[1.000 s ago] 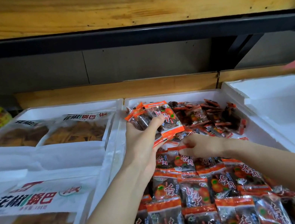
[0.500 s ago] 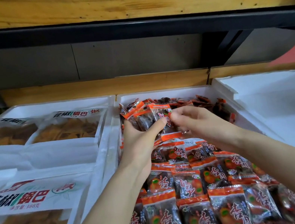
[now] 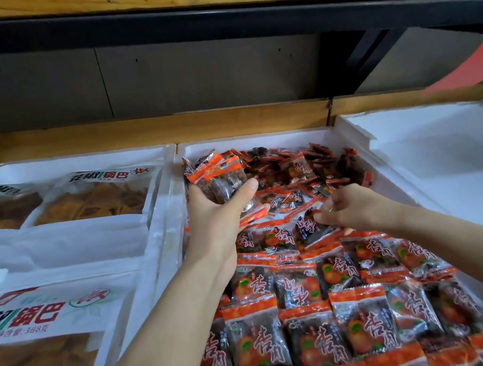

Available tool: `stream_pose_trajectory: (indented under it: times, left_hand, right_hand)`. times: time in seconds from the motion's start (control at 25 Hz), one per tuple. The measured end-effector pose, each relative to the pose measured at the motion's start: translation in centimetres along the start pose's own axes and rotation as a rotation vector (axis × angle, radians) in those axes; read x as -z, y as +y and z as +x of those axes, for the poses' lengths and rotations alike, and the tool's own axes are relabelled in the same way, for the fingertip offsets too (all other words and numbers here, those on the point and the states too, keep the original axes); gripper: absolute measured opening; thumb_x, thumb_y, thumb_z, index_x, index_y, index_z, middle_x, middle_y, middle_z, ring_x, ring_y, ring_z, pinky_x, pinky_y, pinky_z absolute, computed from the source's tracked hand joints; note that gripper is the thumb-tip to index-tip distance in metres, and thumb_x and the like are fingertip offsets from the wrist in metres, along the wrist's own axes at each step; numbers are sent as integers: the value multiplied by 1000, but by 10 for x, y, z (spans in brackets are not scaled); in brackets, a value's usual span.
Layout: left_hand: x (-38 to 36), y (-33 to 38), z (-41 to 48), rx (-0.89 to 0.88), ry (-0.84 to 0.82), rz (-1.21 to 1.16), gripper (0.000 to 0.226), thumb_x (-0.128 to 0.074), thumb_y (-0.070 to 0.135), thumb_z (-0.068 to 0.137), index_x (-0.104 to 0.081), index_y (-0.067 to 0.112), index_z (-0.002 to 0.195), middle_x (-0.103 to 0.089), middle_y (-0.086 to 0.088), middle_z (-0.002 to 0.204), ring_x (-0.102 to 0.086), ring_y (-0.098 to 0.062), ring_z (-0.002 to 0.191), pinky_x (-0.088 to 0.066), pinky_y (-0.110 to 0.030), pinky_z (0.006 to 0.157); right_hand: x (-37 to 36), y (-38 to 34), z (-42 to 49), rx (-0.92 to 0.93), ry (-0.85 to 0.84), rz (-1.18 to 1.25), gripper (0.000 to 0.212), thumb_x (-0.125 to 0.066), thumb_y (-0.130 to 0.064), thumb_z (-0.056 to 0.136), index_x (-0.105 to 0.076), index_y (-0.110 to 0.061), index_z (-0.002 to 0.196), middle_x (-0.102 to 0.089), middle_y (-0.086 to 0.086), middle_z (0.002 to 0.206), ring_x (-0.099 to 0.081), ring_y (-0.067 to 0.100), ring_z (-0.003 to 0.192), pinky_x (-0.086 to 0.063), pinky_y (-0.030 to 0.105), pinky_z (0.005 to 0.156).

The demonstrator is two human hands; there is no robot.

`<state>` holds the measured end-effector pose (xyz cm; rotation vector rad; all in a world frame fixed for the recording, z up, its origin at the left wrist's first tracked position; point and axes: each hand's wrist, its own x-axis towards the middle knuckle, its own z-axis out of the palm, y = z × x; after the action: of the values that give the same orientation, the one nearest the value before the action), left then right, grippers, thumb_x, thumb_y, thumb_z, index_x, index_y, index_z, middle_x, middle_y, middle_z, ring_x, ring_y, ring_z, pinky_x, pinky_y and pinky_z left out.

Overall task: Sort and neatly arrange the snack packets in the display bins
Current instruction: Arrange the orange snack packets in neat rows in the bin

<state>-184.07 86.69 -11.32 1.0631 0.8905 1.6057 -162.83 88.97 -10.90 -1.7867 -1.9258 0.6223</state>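
- Held stack of orange-and-black snack packets (image 3: 222,181): several packets fanned together, orange seams up and tilted away from us. We log it over the far left part of the middle bin, above the packets in the bin.
- Left hand (image 3: 217,219): palm up beneath the stack, fingers and thumb curled round its lower half and holding it firmly.
- Loose packet (image 3: 308,229): lies at the far edge of the finished rows, to the right of the stack and nearer to us. Its long axis is skewed against the rows.
- Right hand (image 3: 351,208): knuckles up, fingertips pinched on the loose packet's upper edge. This hand is the nearer of the two to it, and the left hand is well to its left.
- Relation we judge decisive: the stack sits up and to the left of the pinched packet, so joining them means carrying the packet leftward and turning its long axis to match the stack.
- Neat rows (image 3: 319,304): packets face up, overlapping like tiles, long axes pointing away from us, filling the near part of the bin.
- Unsorted heap (image 3: 321,165): jumbled packets at the far end.
- Middle bin (image 3: 258,140): white foam walls.
- Left bin (image 3: 155,198): large bags of crisp snacks (image 3: 97,195).
- Right bin (image 3: 421,151): white foam.
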Motion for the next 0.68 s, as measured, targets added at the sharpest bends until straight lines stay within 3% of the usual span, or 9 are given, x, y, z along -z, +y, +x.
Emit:
stream_pose_trajectory:
  times: [0.08,0.16,0.28,0.32,0.44,0.56,0.68]
  left_hand:
    - [-1,-1,-2,8,-5,-2,53,-78,12,76,-53,22,122,-67,1,115,-62,-21,110,-46,-50,101]
    - [0,-1,-2,23,-16,12,52,-78,14,76,-53,23,120,-67,0,114,-62,-22,111,-44,-51,101]
    - [-1,-2,-2,38,-32,29,55,-82,18,72,-54,22,118,-66,-1,116,-61,-23,113,-43,-53,102]
    - [-2,-2,-3,44,-38,36,59,-84,21,69,-53,23,119,-66,-1,117,-60,-23,114,-42,-54,103]
    - [-3,-4,-4,53,-53,54,60,-83,22,69,-52,23,120,-64,-1,121,-58,-24,117,-40,-54,104]
    - [-3,-6,-6,61,-80,81,52,-80,17,74,-53,21,118,-66,-1,116,-61,-25,112,-42,-52,104]
    - [-8,-5,-10,71,-113,122,67,-84,33,67,-51,19,123,-65,-1,120,-60,-25,114,-43,-51,103]
  right_hand:
    - [-2,3,2,-26,-36,18,23,-66,-31,86,-63,-8,86,-61,7,77,-58,17,73,-45,24,68]
    - [-1,1,3,-68,-39,54,35,-67,-34,84,-59,-12,110,-64,5,91,-59,18,90,-43,28,82]
    - [-4,-1,5,-74,-42,32,49,-66,-37,85,-53,-10,124,-62,9,112,-57,21,105,-43,33,95]
    - [-5,-2,6,-66,-53,12,49,-65,-36,86,-53,-10,124,-62,10,116,-58,21,105,-43,33,96]
    - [-5,-3,8,-62,-136,-81,50,-66,-36,85,-52,-7,124,-68,9,99,-61,17,93,-45,32,93]
    - [0,-10,4,15,-65,-172,64,-67,-41,83,-41,-8,132,-57,6,119,-55,20,109,-45,31,93]
    - [-1,-36,-16,212,95,217,52,-64,-33,85,-43,-14,129,-57,0,116,-59,12,98,-49,20,79]
